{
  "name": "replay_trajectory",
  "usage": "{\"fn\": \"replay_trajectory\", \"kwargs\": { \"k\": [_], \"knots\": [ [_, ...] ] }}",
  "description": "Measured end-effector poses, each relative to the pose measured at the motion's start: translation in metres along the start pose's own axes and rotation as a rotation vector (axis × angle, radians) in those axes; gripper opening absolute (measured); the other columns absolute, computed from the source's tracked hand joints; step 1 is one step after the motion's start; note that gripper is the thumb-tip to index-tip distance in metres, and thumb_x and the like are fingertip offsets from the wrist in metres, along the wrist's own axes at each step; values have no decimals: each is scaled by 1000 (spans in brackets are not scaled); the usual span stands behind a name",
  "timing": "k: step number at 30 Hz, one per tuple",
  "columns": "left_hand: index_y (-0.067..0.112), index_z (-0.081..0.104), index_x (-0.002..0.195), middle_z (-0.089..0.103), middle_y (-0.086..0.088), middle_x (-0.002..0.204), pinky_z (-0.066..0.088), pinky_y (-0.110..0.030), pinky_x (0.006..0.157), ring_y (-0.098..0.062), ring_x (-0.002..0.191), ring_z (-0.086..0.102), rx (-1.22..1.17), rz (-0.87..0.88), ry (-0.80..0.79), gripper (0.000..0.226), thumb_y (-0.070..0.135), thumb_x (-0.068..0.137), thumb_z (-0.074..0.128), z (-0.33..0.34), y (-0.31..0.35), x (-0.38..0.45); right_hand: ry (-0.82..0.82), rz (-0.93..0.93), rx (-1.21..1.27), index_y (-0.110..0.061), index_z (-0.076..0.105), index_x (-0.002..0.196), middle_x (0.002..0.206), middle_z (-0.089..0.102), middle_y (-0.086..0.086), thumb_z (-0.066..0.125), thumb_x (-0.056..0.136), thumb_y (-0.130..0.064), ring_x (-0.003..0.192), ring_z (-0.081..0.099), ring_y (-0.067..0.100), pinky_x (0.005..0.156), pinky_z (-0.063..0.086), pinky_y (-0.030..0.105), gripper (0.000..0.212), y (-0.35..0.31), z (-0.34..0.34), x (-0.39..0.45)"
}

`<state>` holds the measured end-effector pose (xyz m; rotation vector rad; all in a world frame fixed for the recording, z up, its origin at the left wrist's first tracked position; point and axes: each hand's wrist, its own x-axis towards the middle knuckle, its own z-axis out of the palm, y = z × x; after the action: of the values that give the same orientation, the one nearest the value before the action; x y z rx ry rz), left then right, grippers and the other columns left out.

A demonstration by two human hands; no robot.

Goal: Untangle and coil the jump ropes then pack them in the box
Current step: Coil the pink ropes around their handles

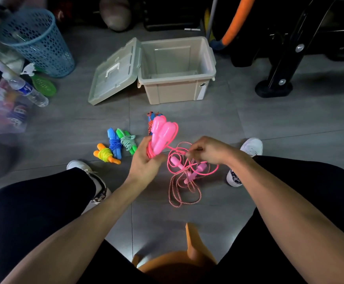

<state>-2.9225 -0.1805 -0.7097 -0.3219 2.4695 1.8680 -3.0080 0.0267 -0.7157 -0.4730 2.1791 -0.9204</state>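
At frame centre, my left hand (144, 158) grips the pink handles (162, 136) together while my right hand (206, 149) pinches their cord (172, 149) for winding; the open box (177, 70) waits above.

**Clutter on the floor**

A blue mesh basket (38, 39) stood at upper left. Below it lay a water bottle (28, 92) beside a green paddle (44, 85), near a clear bin (3, 107) at the left edge. A black stand (277, 78) rose at upper right, with an orange foam tube (238, 19) beside it. Grey tiles (290, 124) covered the floor.
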Motion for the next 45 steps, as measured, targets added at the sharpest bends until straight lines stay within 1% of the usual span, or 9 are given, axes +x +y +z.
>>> {"fn": "replay_trajectory", "kwargs": {
  "k": [4,10,17,23,29,35,38,42,45],
  "knots": [
    [20,51,82,51,9,66,35,-26,52,-14,58,46,147,-268,165,28,27,60,66,-2,-5,15,-67,-1,-142,-24,62,61,66,68,4,57,96,-30,56,67,13,54,46,29,36,-24,23,-4],
    [17,44,100,61,-4,84,45,-31,63,-32,80,60,759,-302,-17,36,17,68,61,-13,-19,17,-137,-106,-501,-17,48,66,76,62,9,51,89,-26,72,61,31,70,53,47,24,-59,35,-20],
    [21,47,106,67,-7,87,40,-31,59,-35,81,67,1278,138,-214,37,37,76,60,3,-20,0,77,-202,-509,-22,57,70,66,52,-5,55,91,-30,69,54,24,60,37,31,22,-64,9,-27],
    [20,53,116,66,-5,80,44,-33,57,-37,69,65,1259,570,-342,46,43,77,56,11,-22,-12,203,-104,-398,-28,65,67,67,60,-11,81,66,-48,69,58,13,57,43,28,27,-46,-15,-17],
    [12,57,84,60,-3,57,43,-29,45,-36,48,58,1025,717,-304,36,33,60,74,-7,-9,-7,202,-130,-139,-29,73,68,57,63,-15,82,65,-53,51,50,0,51,41,24,25,-30,-14,-7],
    [16,51,75,48,7,53,36,-20,48,-15,47,44,582,404,-111,23,29,59,61,-23,-1,-3,126,-52,61,-10,73,73,56,52,-3,66,79,-60,55,41,7,54,29,28,50,5,-15,-10],
    [22,44,66,46,9,51,33,-11,46,-5,47,43,327,173,-11,18,23,59,61,-16,-1,-3,107,8,92,-32,71,62,52,50,-9,65,90,-44,51,40,5,52,30,24,32,14,-9,-10],
    [17,45,64,42,11,46,32,-23,45,-7,43,33,201,-93,85,19,28,59,59,-9,-3,6,55,33,37,-29,69,64,52,54,-8,63,94,-26,49,46,3,49,34,18,31,2,10,-8],
    [17,56,68,54,10,53,34,-25,50,-19,53,51,298,-243,83,18,32,58,57,-11,-6,13,-71,-3,-225,-26,56,62,61,57,-7,57,96,-27,64,61,14,54,41,25,34,-19,36,-9]
  ]
}}
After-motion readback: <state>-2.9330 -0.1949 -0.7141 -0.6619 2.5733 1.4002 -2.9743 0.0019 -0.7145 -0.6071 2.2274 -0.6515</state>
